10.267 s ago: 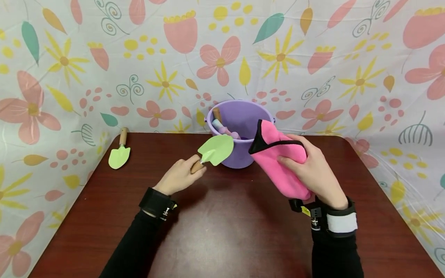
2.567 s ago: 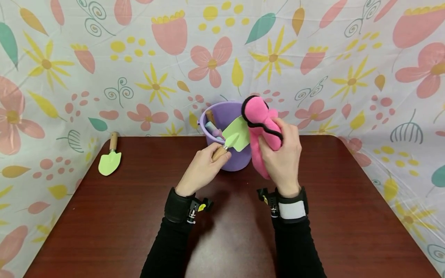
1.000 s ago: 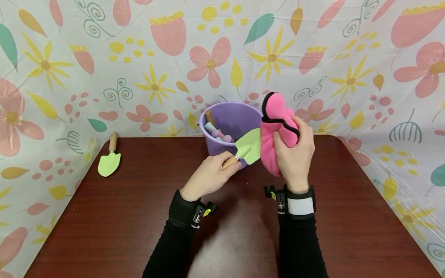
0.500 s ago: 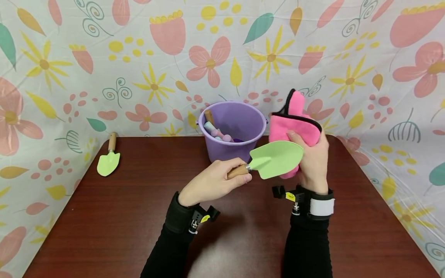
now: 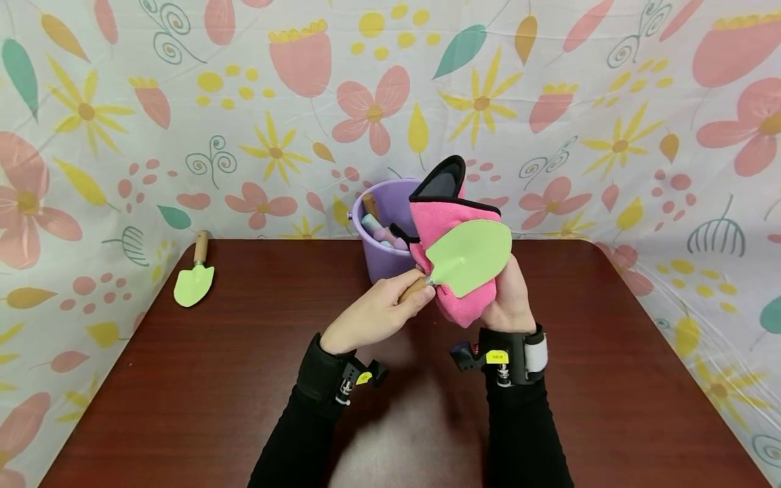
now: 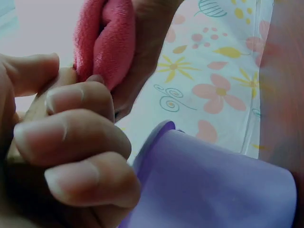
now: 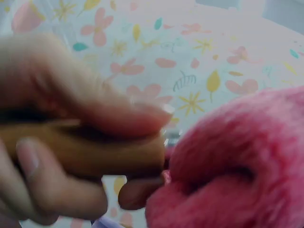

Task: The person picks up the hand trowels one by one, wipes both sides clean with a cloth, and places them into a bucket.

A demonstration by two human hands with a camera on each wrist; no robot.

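the wiping looks to be in mid-course, by my reading: the left hand (image 5: 375, 313) has its fingers curled round the wooden handle of the trowel (image 5: 466, 256), and the right hand (image 5: 509, 301) grips the pink cloth (image 5: 451, 230) bunched behind the green blade — cloth and blade touching, just right of the frame's centre and raised off the table (image 5: 183, 379). one face of the blade shows bare and looks clean (whether the far face has been gone over i cannot tell). a second trowel (image 5: 194, 281) lies at the left edge of the frame, untouched, so it likely remains to be done, and the one in hand is not yet in the purple bucket (image 5: 381, 254), which stands just behind the hands with other tools inside. the held trowel's long axis runs from lower left to upper right — handle end low toward the left hand, blade tip pointing up and to the right, its broad face turned to the camera.
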